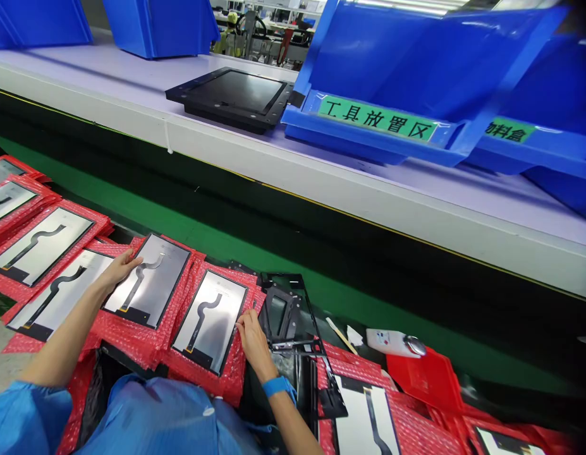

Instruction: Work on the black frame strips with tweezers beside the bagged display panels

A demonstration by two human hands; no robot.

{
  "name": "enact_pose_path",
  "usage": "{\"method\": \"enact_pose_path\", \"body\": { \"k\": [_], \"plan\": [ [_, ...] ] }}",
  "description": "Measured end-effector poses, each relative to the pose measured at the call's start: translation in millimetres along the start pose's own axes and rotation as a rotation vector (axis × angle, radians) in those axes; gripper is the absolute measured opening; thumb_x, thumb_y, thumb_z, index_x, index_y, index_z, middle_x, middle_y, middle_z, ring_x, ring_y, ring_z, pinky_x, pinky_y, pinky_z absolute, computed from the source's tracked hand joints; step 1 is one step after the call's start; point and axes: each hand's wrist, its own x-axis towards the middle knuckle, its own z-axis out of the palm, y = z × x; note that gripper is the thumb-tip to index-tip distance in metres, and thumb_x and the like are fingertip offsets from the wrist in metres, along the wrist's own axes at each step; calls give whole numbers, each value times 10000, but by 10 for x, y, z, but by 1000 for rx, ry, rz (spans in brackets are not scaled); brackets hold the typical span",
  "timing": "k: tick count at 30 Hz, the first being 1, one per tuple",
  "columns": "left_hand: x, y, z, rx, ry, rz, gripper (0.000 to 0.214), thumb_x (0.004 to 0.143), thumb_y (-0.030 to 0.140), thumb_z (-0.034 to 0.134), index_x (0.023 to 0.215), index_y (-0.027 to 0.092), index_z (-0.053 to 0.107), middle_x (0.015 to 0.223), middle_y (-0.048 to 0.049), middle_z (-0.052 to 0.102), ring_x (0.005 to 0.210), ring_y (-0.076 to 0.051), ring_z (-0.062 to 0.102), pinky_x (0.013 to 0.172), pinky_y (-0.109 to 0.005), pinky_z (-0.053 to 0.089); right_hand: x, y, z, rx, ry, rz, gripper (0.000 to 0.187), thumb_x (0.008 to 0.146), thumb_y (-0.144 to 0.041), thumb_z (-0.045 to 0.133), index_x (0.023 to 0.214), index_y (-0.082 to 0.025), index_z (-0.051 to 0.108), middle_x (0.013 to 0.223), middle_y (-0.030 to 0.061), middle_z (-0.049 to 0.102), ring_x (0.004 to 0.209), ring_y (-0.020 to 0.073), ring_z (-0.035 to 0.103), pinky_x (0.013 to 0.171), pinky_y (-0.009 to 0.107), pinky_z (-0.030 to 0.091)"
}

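Observation:
My left hand (pixel 121 268) grips the upper left edge of a silver-backed display panel (pixel 167 278) with a dark curved ribbon cable; its thumb lies on the panel's face. This panel rests on or just above a stack of red bubble-wrap sheets (pixel 126 341). To the right, a similar display panel (pixel 226 300) lies on red bubble wrap. At that panel's right edge, my right hand (pixel 252 341) has its fingers pinched together; what is between them, if anything, is too small to make out. A blue band circles the right wrist.
More panels (pixel 46 243) on red wrap line the left. Black plastic frames (pixel 286 309) lie right of my right hand, then a white bottle (pixel 392 341) and a red bin (pixel 425 379). Above runs a white shelf (pixel 131 120) holding a black fixture (pixel 236 95) and blue bins (pixel 368 69).

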Motion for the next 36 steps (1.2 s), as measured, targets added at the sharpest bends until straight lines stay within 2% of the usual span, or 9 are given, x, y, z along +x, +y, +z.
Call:
{"method": "enact_pose_path", "body": {
  "k": [3, 6, 10, 12, 14, 17, 21, 26, 36],
  "plan": [
    [-117, -74, 180, 250, 143, 69, 464, 785, 360, 607, 1139, 73, 518, 1157, -198, 575, 1154, -374, 466, 950, -523, 383, -5, 18, 24, -34, 26, 5, 103, 900, -209, 418, 897, -236, 517, 992, 61, 494, 863, 213, 579, 736, 328, 502],
    [-385, -92, 540, 474, 240, 171, 480, 871, 272, 487, 1286, 49, 398, 1364, -263, 369, 1276, -418, 276, 1001, -607, 235, -30, 16, 29, -48, 48, 4, 126, 908, -221, 420, 963, -236, 532, 1028, 79, 504, 896, 228, 589, 747, 344, 508],
    [-727, -95, 1244, 690, 10, 337, 192, 897, 183, 459, 1030, 165, 596, 1108, -135, 594, 1076, -288, 485, 943, -418, 363, -28, 28, 14, -47, 31, -15, 119, 911, -250, 430, 901, -242, 548, 996, 67, 506, 853, 218, 598, 725, 339, 511],
    [-808, -94, 1535, 790, -53, 353, 183, 894, 136, 445, 943, 142, 622, 998, -144, 617, 1019, -289, 506, 910, -410, 376, -15, 40, 6, -43, 11, -30, 121, 912, -265, 432, 870, -245, 544, 981, 57, 504, 839, 211, 596, 717, 332, 510],
    [-822, -88, 1716, 881, -76, 343, 178, 894, 110, 449, 935, 103, 622, 972, -152, 611, 1005, -284, 516, 909, -418, 375, -7, 47, 5, -36, 0, -43, 122, 914, -269, 427, 866, -242, 536, 983, 55, 501, 850, 210, 592, 721, 329, 510],
    [-768, -68, 1816, 985, -83, 308, 159, 904, 152, 513, 1018, 80, 596, 1023, -120, 597, 1017, -253, 535, 927, -422, 388, -26, 46, 18, -20, 8, -56, 123, 919, -265, 411, 870, -233, 519, 998, 62, 495, 891, 216, 577, 746, 333, 504],
    [-675, -30, 1843, 1064, -81, 245, 268, 912, 265, 559, 1121, 99, 559, 1085, -103, 586, 1014, -234, 561, 901, -418, 439, -142, 41, 40, 26, 37, -64, 134, 942, -268, 382, 882, -222, 492, 1002, 67, 491, 915, 202, 562, 786, 328, 490],
    [-599, 14, 1916, 1087, -118, 194, 292, 903, 317, 583, 1094, 97, 578, 1074, -107, 600, 1007, -234, 578, 884, -422, 470, -287, 48, 16, 73, 87, -51, 161, 972, -279, 343, 909, -217, 478, 1016, 71, 495, 931, 183, 555, 822, 320, 478],
    [-603, -86, 1944, 982, -125, 172, 302, 915, 320, 569, 1126, 104, 573, 1133, -114, 594, 1033, -236, 586, 887, -430, 494, -76, 49, 6, 20, 73, -38, 145, 945, -277, 420, 993, -229, 548, 1041, 67, 518, 917, 200, 573, 798, 327, 480]
  ]
}}
